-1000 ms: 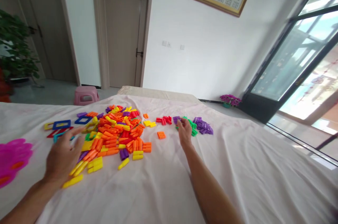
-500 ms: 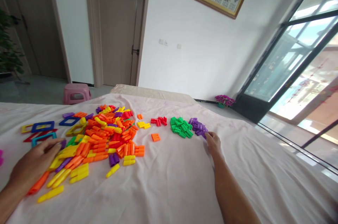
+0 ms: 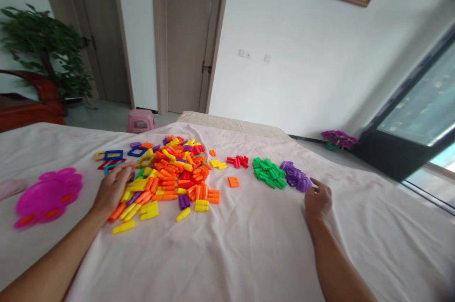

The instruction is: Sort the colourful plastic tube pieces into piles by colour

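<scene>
At the left edge of a mixed heap of plastic building blocks point(image 3: 170, 174), mostly orange and yellow, is my left hand point(image 3: 113, 188). Its fingers are closed on a purple block point(image 3: 132, 176), partly hidden by the fingertips. My right hand point(image 3: 319, 201) rests at the right end of a purple block pile point(image 3: 295, 177). Its thumb and forefinger are slightly apart beside the pile, with nothing visible between them; the other fingers are curled. Just left of the purple pile lies a green block pile point(image 3: 269, 172).
Red blocks point(image 3: 238, 161), a few yellow ones point(image 3: 218, 164) and an orange block point(image 3: 233, 182) lie between heap and piles. Coloured frames point(image 3: 113, 155) lie behind my left hand. A pink plastic tray point(image 3: 40, 197) sits at left on the pale cloth point(image 3: 227, 254).
The view has swung left, bringing the whole pink tray into sight. My right thumb and forefinger have parted at the purple pile. My left hand stays at the heap's left edge.
</scene>
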Demonstrator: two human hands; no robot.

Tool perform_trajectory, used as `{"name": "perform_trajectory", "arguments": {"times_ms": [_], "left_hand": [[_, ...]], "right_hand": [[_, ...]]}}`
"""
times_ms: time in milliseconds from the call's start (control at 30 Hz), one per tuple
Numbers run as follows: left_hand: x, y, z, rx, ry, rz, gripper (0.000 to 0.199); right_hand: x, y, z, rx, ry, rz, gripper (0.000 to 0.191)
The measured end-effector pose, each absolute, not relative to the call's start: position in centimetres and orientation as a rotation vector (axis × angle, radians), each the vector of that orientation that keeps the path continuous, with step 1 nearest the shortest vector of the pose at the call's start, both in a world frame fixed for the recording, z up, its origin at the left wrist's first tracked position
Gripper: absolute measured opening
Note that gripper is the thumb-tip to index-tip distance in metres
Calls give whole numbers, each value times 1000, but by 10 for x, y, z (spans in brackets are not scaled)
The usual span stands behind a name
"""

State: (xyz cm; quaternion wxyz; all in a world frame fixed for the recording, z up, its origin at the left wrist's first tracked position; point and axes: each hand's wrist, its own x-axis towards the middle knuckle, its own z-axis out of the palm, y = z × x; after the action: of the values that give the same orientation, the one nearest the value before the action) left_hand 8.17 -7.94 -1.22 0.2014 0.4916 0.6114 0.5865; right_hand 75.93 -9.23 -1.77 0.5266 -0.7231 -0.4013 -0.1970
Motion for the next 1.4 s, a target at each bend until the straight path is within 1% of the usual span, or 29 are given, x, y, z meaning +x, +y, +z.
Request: {"name": "perform_trajectory", "arguments": {"times_ms": [67,133,233,367,467,567,700,833,967,1067,1133,1200,1300,1400], "left_hand": [[89,-80,-9,1281,1493,1692,51],[93,-80,-8,1211,1364,1712,52],[94,-79,-8,1121,1300,1723,53],[93,-74,-6,997,1307,1744,51],[89,-70,-5,931,1326,1802,51],[82,-66,-8,888,1404,1891,51],[76,-64,-13,864,1490,1941,51],[77,-66,-12,904,1538,1927,46],[80,-70,-8,936,1571,1884,41],[81,-71,-6,936,1595,1861,38],[81,-70,-5,934,1607,1851,37],[80,-69,-6,938,1611,1842,37],[80,-67,-8,957,1618,1824,38],[79,-66,-10,985,1632,1799,37]], "right_hand": [[739,-85,-10,-1587,-1073,-530,39],[705,-81,2,-1445,-1244,-500,31],[632,-84,16,-1251,-1576,-265,23],[520,-105,22,-1021,-2036,136,27],[456,-116,24,-936,-2213,250,30],[419,-106,28,-1008,-2205,261,29],[389,-68,37,-1205,-2142,183,28],[361,-39,47,-1323,-2212,95,30],[346,-42,45,-1312,-2310,117,31],[349,-56,40,-1273,-2317,128,37],[356,-62,38,-1204,-2334,172,40],[362,-62,37,-1151,-2326,248,38],[363,-51,38,-1253,-2202,285,38],[352,-36,44,-1346,-2181,206,38]]}}
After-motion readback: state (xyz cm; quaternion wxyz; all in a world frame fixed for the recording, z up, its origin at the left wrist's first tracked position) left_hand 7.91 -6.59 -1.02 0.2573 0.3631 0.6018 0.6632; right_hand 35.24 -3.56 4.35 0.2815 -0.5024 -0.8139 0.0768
